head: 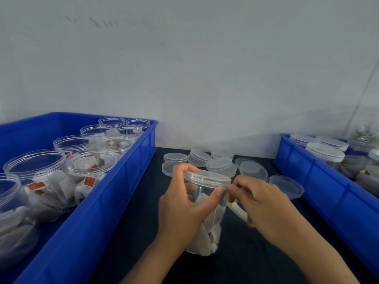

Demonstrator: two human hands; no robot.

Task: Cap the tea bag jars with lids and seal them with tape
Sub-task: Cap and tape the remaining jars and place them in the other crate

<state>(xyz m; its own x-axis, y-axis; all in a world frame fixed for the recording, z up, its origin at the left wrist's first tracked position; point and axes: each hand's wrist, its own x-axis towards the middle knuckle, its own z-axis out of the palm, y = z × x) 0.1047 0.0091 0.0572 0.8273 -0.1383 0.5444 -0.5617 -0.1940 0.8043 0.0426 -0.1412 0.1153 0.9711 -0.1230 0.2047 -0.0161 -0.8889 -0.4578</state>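
At lower centre of the frame I see my left hand (184, 203) curled round a capped tea bag jar (205, 214) standing on the dark table (131, 232), thumb under its lid (207, 177). My right hand (260, 203) pinches a tape roll (238, 210) against the jar's right side.

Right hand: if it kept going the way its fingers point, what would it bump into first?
The right hand points left, toward the jar that the left hand grips. It would probably meet the jar's side just under the lid first; its fingertips already look very close, though depth is unclear.
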